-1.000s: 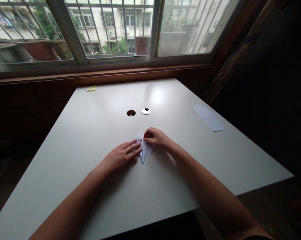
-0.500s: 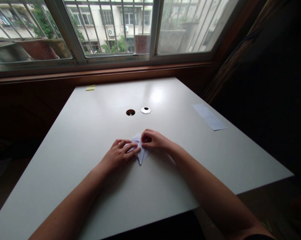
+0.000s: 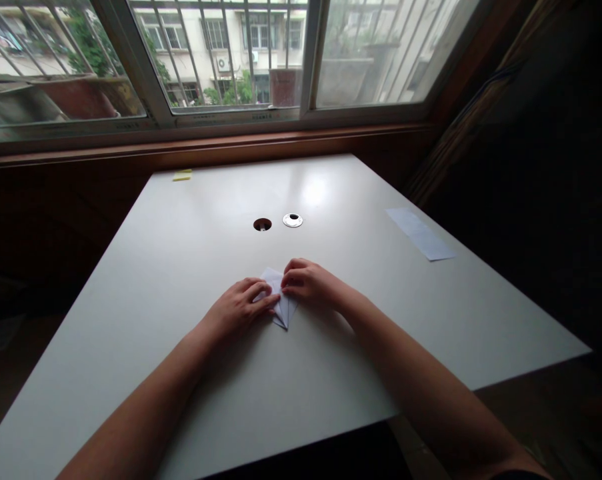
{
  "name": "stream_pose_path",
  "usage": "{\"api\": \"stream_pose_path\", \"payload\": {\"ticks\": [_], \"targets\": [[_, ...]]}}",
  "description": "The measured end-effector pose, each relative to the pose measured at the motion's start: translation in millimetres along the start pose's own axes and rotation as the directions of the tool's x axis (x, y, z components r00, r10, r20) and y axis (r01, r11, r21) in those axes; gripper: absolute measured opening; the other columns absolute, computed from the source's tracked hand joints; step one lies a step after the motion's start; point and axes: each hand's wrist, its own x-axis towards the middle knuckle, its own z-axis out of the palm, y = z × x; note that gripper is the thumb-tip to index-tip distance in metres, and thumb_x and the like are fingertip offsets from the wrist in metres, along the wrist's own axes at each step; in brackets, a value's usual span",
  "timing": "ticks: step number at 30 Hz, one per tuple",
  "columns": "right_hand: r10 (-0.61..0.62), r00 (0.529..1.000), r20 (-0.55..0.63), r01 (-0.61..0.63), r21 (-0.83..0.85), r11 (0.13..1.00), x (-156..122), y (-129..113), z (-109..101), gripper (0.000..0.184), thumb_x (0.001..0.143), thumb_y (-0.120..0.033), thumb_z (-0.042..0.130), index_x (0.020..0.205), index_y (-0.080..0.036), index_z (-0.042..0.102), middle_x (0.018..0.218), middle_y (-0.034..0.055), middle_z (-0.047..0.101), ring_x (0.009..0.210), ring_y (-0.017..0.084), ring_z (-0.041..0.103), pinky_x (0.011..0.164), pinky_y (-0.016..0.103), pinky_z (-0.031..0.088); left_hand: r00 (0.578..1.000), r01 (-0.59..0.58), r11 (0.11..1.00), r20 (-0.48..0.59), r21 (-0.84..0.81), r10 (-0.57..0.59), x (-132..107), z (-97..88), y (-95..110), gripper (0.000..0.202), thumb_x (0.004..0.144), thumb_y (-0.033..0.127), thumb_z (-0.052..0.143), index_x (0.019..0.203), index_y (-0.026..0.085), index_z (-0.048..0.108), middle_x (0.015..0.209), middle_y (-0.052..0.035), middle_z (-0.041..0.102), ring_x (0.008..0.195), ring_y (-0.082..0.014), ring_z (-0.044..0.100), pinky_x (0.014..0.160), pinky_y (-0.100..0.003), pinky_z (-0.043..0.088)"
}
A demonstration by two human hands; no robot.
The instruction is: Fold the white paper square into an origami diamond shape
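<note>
A small piece of folded white paper (image 3: 283, 310) lies on the white table between my two hands, its pointed end toward me. My left hand (image 3: 243, 300) is at its left side, fingers curled, with the thumb pressed on the paper near its middle. On the other side, my right hand (image 3: 305, 280) has its fingers bent and pinched together at the paper's right edge. Parts of the paper are hidden beneath the fingers of both hands.
The white table (image 3: 191, 227) has an open round hole (image 3: 262, 225), with a silver ring cover (image 3: 293, 220) beside it. A paper strip (image 3: 421, 233) lies at the right edge. Yellow sticky notes (image 3: 182, 175) are at the far left corner. A barred window (image 3: 221, 60) stands behind.
The paper has turned slightly, its near point shifting a little to the right. My left fingers have curled in more, and my right fingers have closed more at the paper's edge.
</note>
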Motion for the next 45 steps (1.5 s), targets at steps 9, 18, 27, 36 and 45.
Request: {"api": "stream_pose_path", "payload": {"ticks": [9,18,27,36,45], "targets": [[-0.034,0.997,0.075,0.025,0.116,0.993,-2.0,-2.7,-6.2,0.015,0.090,-0.026,0.061,0.095,-0.021,0.074,0.105,0.0064,0.067,0.094,0.018,0.064,0.090,0.032,0.051,0.999,0.032,0.999,0.033,0.007,-0.033,-2.1,0.3,-1.5,0.035,0.096,0.039,0.051,0.128,0.028,0.058,0.116,-0.0084,0.060,0.102,-0.0233,0.054,0.091,-0.039,0.052],[-0.013,0.978,0.206,0.006,0.036,0.999,-6.4,-14.5,-20.0,0.043,0.077,-0.054,0.073,0.106,-0.024,0.070,0.115,0.0071,0.064,0.111,0.025,0.055,0.099,0.040,0.045,0.998,0.067,0.998,0.021,-0.008,-0.067,-0.6,1.1,1.0,0.035,0.096,0.041,0.050,0.126,0.024,0.058,0.108,-0.0097,0.058,0.095,-0.0224,0.053,0.086,-0.038,0.053],[-0.043,0.978,0.206,0.042,0.008,0.999,-8.5,-7.7,-10.5,0.044,0.075,-0.044,0.077,0.113,-0.025,0.065,0.123,0.0068,0.059,0.114,0.025,0.054,0.103,0.040,0.043,0.982,0.189,0.977,0.012,-0.095,-0.188,0.1,3.8,7.3,0.038,0.094,0.042,0.055,0.127,0.024,0.058,0.107,-0.0091,0.055,0.095,-0.0228,0.052,0.088,-0.040,0.051],[-0.060,0.975,0.215,0.041,0.091,0.995,-7.1,-4.1,-8.3,0.047,0.073,-0.043,0.079,0.114,-0.024,0.065,0.125,0.0071,0.058,0.118,0.024,0.053,0.107,0.040,0.041,0.899,0.417,0.837,0.023,-0.355,-0.438,3.2,-2.9,10.7,0.021,0.093,0.035,0.056,0.104,0.019,0.062,0.091,-0.0049,0.057,0.087,-0.0193,0.057,0.081,-0.034,0.049],[-0.054,0.971,0.232,0.013,0.172,0.985,-5.0,-1.8,-6.9,0.050,0.071,-0.041,0.081,0.115,-0.024,0.065,0.126,0.0080,0.057,0.123,0.025,0.051,0.108,0.040,0.039,0.862,0.451,0.721,0.046,-0.525,-0.505,6.8,-6.8,11.8,0.022,0.093,0.036,0.055,0.086,0.021,0.068,0.103,-0.0057,0.065,0.098,-0.0200,0.059,0.087,-0.034,0.048]]}}
